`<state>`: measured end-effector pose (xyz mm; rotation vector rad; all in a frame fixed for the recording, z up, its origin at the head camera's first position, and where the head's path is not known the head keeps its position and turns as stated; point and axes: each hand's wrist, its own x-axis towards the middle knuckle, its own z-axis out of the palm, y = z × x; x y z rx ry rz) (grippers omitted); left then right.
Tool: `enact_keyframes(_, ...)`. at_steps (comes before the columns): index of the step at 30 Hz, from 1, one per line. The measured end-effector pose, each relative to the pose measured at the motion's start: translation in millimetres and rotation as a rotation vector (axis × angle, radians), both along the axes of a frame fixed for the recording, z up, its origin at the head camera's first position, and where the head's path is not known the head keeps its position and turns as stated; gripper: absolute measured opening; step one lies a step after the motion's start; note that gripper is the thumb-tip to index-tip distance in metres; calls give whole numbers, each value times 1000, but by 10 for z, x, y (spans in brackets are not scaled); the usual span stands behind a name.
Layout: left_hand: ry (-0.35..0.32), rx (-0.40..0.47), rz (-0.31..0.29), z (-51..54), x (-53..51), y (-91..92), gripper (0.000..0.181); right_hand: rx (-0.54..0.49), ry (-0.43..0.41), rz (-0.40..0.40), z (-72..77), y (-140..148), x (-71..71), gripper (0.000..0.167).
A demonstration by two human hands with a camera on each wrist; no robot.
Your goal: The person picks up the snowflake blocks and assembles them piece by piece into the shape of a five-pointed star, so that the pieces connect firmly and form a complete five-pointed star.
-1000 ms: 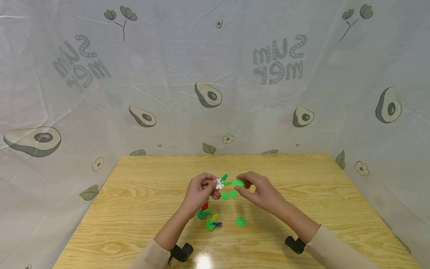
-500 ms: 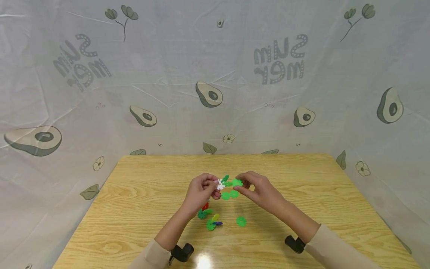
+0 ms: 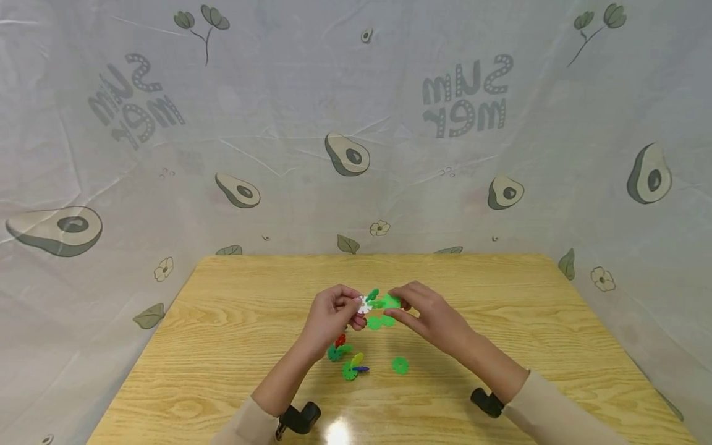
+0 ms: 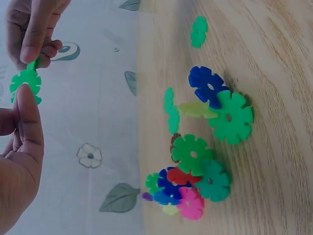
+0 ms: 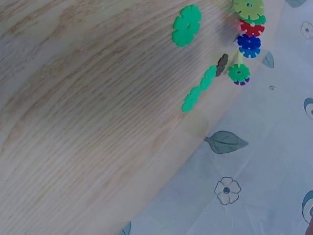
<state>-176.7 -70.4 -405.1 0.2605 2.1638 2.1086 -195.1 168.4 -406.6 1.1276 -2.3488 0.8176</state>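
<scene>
The loose disc [image 3: 396, 366] and cluster [image 3: 348, 372] rest on the table [image 3: 239, 346], apparently for easy reach. Beyond, the left hand [image 3: 332, 313] pinches the white disc [image 3: 365, 309] by its edge, presumably leaving slots accessible; the right hand [image 3: 427, 310] pinches the green disc [image 3: 392, 301] beside it.

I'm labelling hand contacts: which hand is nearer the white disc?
Left. The left hand pinches the white disc directly; the right hand is off to its right, holding a bright green disc.
</scene>
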Motion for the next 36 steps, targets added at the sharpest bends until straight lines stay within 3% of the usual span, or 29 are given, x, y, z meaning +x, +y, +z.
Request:
enact_keyframes(7,-30,32,-10,7,12,-23,19,-1,105,41,-29,-8,-9,42)
enact_keyframes(13,-27,51,6,17,21,-21,18,-6,176,53,-45,-34,-32,45)
enact_keyframes(20,-24,50,54,-25,30,18,15,-19,175,41,-79,-44,-25,31)
enact_keyframes(25,-26,71,73,-40,38,41,14,-21,176,29,-82,-55,-15,29)
enact_keyframes(36,-37,110,77,-52,39,78,14,-100,71,3,-86,-68,19,29)
